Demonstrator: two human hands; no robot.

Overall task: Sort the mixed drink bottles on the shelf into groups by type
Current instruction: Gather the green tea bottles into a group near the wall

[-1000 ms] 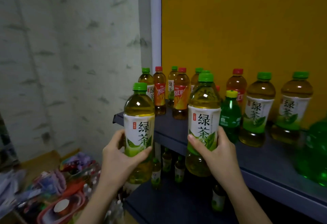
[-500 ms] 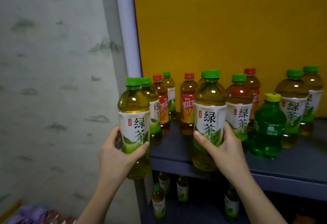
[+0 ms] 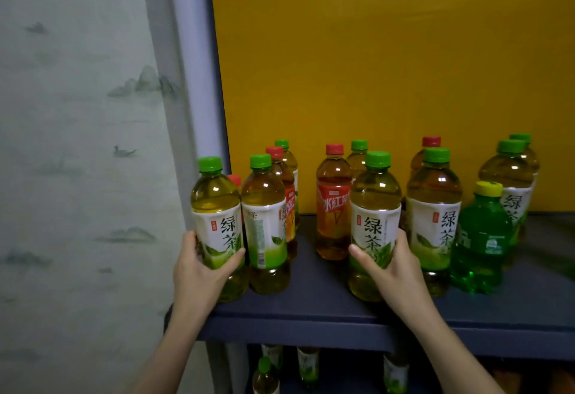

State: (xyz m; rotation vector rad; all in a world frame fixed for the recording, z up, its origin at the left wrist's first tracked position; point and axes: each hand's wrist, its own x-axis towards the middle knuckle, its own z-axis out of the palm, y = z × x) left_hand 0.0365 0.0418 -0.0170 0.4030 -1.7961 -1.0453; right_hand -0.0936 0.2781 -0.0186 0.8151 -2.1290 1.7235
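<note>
The left tea bottle [image 3: 217,207] and the right tea bottle [image 3: 375,207] now reach the shelf [image 3: 311,309], no longer out in front of it. Our left hand [image 3: 199,272] curls its fingers round the first at the shelf's nine o'clock end, just beside a matching bottle [image 3: 264,225]. Our right hand [image 3: 395,269] grips the second, at four o'clock from a red tea bottle [image 3: 333,207].

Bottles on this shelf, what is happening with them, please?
A person is sorting them and grips two green teas. The left hand holds the left bottle at the left end of the shelf, beside another green tea. The right hand holds the right bottle near the front middle. Red tea bottles and a soda bottle stand mixed among the green teas, so sorting is not finished.
</note>
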